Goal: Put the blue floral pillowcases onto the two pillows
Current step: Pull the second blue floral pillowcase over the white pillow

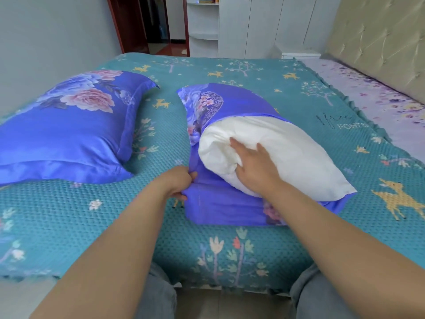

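Grey-trousered knees and two bare forearms fill the near edge of the view, reaching out over the teal bedspread.

Left hand pinches the near edge of the second pillowcase, fingers curled on the blue fabric at its open end. Right hand lies on the white pillow with fingers spread and fairly straight, pressing rather than gripping.

To do this step well, the left hand should probably hold the opening taut and low against the bed while the right pushes the bulk of the pillow away from the body, deeper into the case. Working one corner in at a time would likely stop the filling bunching at the mouth. The satin looks slippery, so a firm pinch on the hem matters; a loose one could let the case slide along with the pillow.

As for what holds what: the second pillowcase contains only the far end of the white pillow, and most of the pillow lies bare on top of the case's near flap. To the left, well apart, the first pillowcase looks fully stuffed and closed, no white showing, so roughly half the task seems done.
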`<state>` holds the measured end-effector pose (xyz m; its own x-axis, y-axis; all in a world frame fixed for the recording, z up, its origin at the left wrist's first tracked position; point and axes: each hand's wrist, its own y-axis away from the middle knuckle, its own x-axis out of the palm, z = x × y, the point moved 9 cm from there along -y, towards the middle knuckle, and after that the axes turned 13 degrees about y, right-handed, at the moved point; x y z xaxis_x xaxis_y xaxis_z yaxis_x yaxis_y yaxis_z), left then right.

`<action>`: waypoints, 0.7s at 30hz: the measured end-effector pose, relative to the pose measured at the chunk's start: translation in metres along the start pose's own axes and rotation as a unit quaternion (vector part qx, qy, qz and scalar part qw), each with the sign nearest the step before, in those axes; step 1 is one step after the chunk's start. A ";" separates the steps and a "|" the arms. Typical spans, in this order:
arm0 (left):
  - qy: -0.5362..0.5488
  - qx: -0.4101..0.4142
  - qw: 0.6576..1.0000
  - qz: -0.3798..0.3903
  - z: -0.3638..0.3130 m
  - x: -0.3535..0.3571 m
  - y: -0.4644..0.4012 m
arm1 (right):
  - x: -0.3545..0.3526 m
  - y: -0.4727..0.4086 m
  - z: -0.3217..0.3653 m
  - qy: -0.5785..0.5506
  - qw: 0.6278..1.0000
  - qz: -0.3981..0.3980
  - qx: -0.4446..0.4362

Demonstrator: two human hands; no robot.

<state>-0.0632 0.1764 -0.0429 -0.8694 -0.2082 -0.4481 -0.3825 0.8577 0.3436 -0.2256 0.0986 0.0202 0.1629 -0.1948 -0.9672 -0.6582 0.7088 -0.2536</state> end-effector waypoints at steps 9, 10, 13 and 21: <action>-0.288 -0.040 0.956 0.034 0.026 -0.019 0.010 | 0.050 0.014 0.038 0.030 0.986 0.140 -0.081; -0.316 -0.027 0.948 -0.005 0.020 -0.025 0.010 | 0.044 0.012 0.037 0.032 0.990 0.116 -0.074; -0.317 0.032 0.939 -0.130 -0.012 -0.039 0.017 | 0.016 0.015 0.041 0.138 0.989 0.010 -0.059; 0.110 -0.043 0.989 0.093 -0.008 0.021 0.019 | 0.040 0.062 0.072 0.059 0.993 0.100 0.009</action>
<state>-0.0912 0.1844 -0.0389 -0.9703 -0.1564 -0.1844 -0.2274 0.8499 0.4753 -0.2069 0.1840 -0.0353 -0.0588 -0.1264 -0.9902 -0.6559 0.7527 -0.0572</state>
